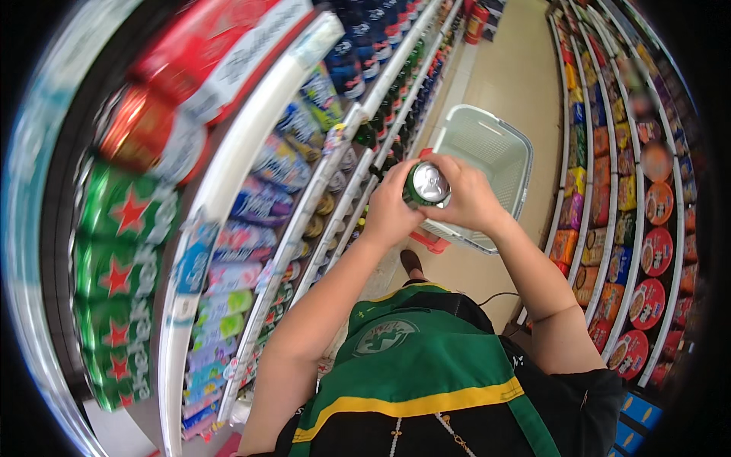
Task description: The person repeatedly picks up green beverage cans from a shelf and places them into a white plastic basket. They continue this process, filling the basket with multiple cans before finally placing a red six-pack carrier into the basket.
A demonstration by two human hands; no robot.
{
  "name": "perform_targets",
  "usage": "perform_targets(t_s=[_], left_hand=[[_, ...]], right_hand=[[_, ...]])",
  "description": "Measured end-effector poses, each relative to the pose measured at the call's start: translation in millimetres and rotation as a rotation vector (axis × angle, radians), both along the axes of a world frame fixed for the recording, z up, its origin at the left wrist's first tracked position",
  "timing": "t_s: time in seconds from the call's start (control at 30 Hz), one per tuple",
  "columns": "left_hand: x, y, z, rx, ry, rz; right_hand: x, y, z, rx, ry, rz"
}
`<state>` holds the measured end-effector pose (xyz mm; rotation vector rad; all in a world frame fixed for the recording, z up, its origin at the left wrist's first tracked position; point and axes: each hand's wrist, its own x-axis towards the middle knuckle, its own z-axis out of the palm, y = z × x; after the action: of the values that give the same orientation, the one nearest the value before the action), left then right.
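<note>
Between my two hands is a green drink can (427, 184), its silver lid facing up towards me. My left hand (392, 207) wraps the can's left side, and my right hand (469, 193) closes around its right side. Fingers hide most of the can's wall. Below and beyond the hands stands a pale green plastic basket (517, 165) with perforated walls. A red piece (431, 242), perhaps a handle or base, shows at its near left edge. No contents are visible in the part of the basket I can see.
Left are shelves of green Heineken cans (117, 274), a red-gold can (151, 131), a red pack (211, 51) and colourful drink cans (262, 200). White shelf rails (228, 171) run along them. Packaged noodles (648, 303) line the right shelves. A fire extinguisher (475, 24) stands far down the aisle.
</note>
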<state>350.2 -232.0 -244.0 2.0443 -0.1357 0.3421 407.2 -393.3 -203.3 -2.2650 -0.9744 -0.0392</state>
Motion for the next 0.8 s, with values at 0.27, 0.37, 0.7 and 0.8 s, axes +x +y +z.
perform_targets(t_s=[0.27,0.37,0.7,0.8], left_hand=[[154,-53,-91,0.055,0.211,-0.274],[187,-70,-131,0.102,0.338,-0.317],[224,-89,-213,0.253,0.674,-0.303],[223,-88,-227,0.301,0.692,-0.294]], right_hand=[[116,-72,-105,-0.04,0.086,-0.23],[141,-89,-154,-0.089,0.123,-0.261],[170,-86,-281,-0.13,0.334,-0.232],[172,-82,-295,-0.147,0.345,-0.208]])
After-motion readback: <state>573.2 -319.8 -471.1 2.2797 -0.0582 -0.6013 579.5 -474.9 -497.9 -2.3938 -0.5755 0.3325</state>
